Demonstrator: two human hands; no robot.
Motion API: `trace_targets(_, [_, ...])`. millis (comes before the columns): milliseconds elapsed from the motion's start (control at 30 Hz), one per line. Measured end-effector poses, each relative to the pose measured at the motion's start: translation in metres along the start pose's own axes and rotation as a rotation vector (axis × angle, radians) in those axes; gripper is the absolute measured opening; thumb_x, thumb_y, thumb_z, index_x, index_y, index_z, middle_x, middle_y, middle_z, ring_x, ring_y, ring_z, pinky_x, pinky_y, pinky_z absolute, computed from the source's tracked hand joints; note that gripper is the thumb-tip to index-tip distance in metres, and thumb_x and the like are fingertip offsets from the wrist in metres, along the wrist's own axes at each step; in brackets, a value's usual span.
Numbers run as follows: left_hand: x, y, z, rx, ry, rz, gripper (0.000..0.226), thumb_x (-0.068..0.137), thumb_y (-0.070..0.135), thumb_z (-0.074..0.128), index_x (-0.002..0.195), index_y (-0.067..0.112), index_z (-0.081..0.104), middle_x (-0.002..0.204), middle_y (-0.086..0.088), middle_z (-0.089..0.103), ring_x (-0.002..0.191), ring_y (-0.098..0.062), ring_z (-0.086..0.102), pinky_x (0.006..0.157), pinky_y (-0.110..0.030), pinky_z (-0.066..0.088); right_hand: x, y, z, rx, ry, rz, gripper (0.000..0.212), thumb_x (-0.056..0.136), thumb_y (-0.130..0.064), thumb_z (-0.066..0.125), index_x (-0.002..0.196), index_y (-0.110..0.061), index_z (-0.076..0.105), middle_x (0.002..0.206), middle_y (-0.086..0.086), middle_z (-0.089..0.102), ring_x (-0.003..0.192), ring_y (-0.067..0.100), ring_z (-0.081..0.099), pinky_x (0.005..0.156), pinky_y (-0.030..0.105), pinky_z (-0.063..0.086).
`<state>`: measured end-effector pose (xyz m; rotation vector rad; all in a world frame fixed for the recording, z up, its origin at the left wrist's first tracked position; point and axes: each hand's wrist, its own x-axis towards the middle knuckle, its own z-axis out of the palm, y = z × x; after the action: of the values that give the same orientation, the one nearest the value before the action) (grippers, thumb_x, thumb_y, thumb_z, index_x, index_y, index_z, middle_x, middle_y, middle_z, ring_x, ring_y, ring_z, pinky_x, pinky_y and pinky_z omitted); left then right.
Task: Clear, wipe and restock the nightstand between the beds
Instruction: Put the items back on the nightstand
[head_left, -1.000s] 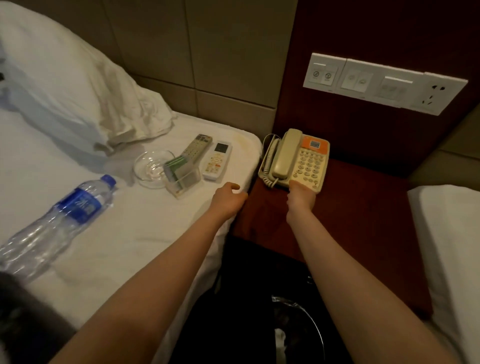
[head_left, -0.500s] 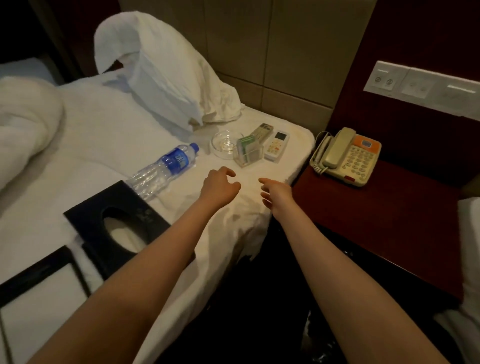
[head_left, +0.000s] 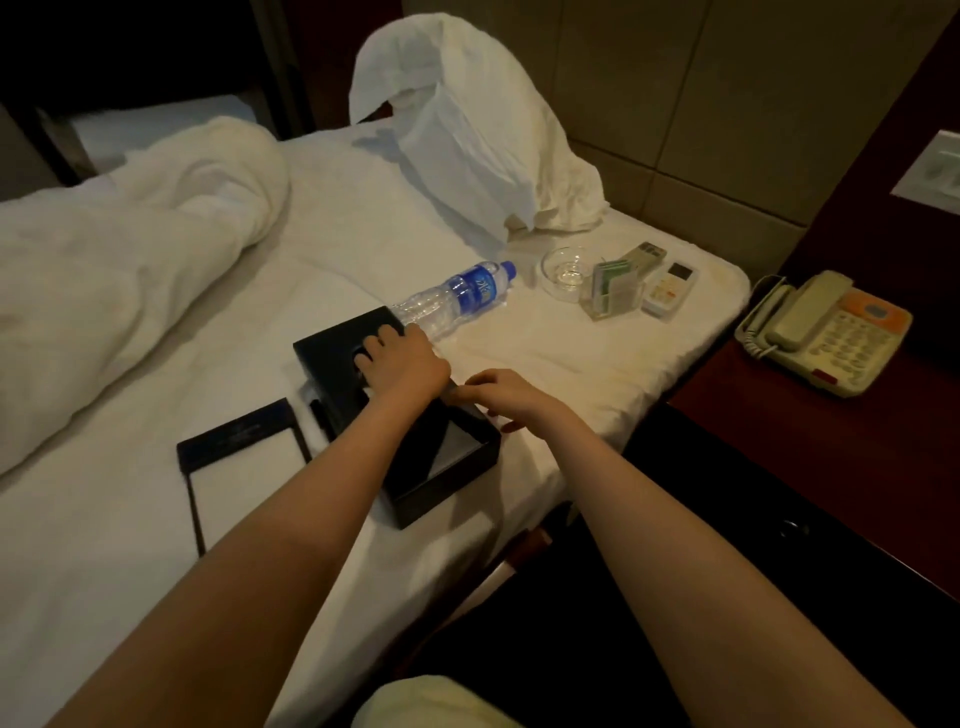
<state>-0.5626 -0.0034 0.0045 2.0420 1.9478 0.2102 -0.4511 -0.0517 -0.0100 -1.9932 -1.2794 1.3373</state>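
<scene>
White duvet (head_left: 130, 249): bundled on the bed at 9 o'clock, away from the hands.
Black tray (head_left: 234, 430): flat on the sheet at 8 o'clock, just beside the box.
Black box (head_left: 327, 358): on the bed at centre, an oval slot in its top.
Left hand (head_left: 402, 364): lies on the box top, fingers stretched to the slot. Whether the tips hook inside I cannot tell.
Right hand (head_left: 506, 397): at the box's 3 o'clock edge, fingers on top and thumb apart below, seemingly pinching the rim.
Water bottle (head_left: 457, 293): lying on its side at 12 o'clock of the box, touching its far corner.
Glass ashtray (head_left: 566, 273), clear holder (head_left: 615, 291), two remotes (head_left: 670, 288): clustered near the bed's corner at 1 o'clock.
Nightstand (head_left: 831, 457): dark red surface at 3 o'clock.
Telephone (head_left: 831, 332): on the nightstand's far side at 2 o'clock.
Change: a second ago the right hand was at the telephone. Both hands have since swung over to the bed and landed on the box.
Meaning: restocking looks to be starting, with the box likely the first item going back.
</scene>
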Motion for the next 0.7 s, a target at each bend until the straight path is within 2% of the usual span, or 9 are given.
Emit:
trace_targets(100, [0.0, -0.02, -0.001, 0.088, 0.043, -0.052, 0.058, 0.087, 0.029, 0.056, 0.137, 0.008, 0.036, 0.143, -0.022, 0.029, 0.134, -0.04, 0.024, 0.111, -0.051, 0.022, 0.005, -0.007, 0.02, -0.101, -0.049, -0.024, 0.054, 0.079, -0.047, 0.067, 0.118, -0.012, 0.056, 0.109, 0.005, 0.06, 0.094, 0.021, 0.057, 0.078, 0.032, 0.048])
trace_targets(200, [-0.003, -0.036, -0.001, 0.078, 0.002, -0.129, 0.066, 0.086, 0.029, 0.058, 0.142, 0.009, 0.028, 0.149, -0.022, 0.018, 0.139, -0.04, 0.015, 0.11, -0.059, 0.017, 0.009, -0.005, 0.035, -0.18, 0.035, -0.044, 0.066, 0.077, -0.051, 0.066, 0.127, -0.012, 0.05, 0.126, 0.01, 0.057, 0.109, 0.026, 0.056, 0.085, 0.03, 0.044])
trace_targets(300, [-0.006, -0.046, 0.001, -0.007, 0.005, -0.147, 0.062, 0.085, 0.016, 0.06, 0.139, 0.01, 0.031, 0.147, -0.02, 0.019, 0.136, -0.039, 0.019, 0.105, -0.061, 0.03, 0.007, -0.004, 0.038, -0.236, 0.121, 0.008, 0.067, 0.079, -0.054, 0.061, 0.128, -0.011, 0.049, 0.127, 0.011, 0.055, 0.114, 0.028, 0.055, 0.082, 0.03, 0.042])
trace_targets(367, [-0.006, -0.049, 0.003, -0.067, 0.039, -0.082, 0.058, 0.082, 0.007, 0.06, 0.135, 0.01, 0.037, 0.144, -0.019, 0.022, 0.133, -0.038, 0.023, 0.102, -0.056, 0.037, 0.005, -0.004, 0.038, -0.265, 0.158, -0.009, 0.062, 0.078, -0.054, 0.061, 0.122, -0.011, 0.054, 0.122, 0.01, 0.059, 0.108, 0.027, 0.058, 0.078, 0.029, 0.044])
trace_targets(433, [-0.007, -0.048, 0.004, -0.118, 0.069, -0.026, 0.055, 0.082, 0.002, 0.059, 0.132, 0.011, 0.04, 0.144, -0.017, 0.022, 0.132, -0.037, 0.024, 0.102, -0.056, 0.037, 0.004, -0.001, 0.038, -0.289, 0.231, -0.057, 0.058, 0.075, -0.055, 0.065, 0.111, -0.01, 0.06, 0.112, 0.009, 0.063, 0.099, 0.026, 0.062, 0.07, 0.028, 0.044])
trace_targets(567, [-0.013, -0.037, 0.008, -0.128, 0.12, 0.007, 0.051, 0.082, 0.003, 0.059, 0.129, 0.017, 0.044, 0.144, -0.012, 0.024, 0.131, -0.034, 0.024, 0.098, -0.057, 0.034, -0.002, 0.008, 0.026, -0.337, 0.332, -0.112, 0.055, 0.072, -0.056, 0.067, 0.098, -0.008, 0.066, 0.098, 0.008, 0.066, 0.09, 0.025, 0.064, 0.063, 0.028, 0.042])
trace_targets(700, [-0.017, -0.02, -0.004, -0.097, 0.139, 0.025, 0.047, 0.08, 0.01, 0.063, 0.123, 0.021, 0.05, 0.141, -0.009, 0.03, 0.131, -0.032, 0.024, 0.098, -0.055, 0.032, -0.009, 0.007, 0.0, -0.297, 0.303, -0.122, 0.047, 0.071, -0.053, 0.068, 0.087, -0.009, 0.068, 0.081, 0.002, 0.063, 0.077, 0.018, 0.062, 0.055, 0.024, 0.043])
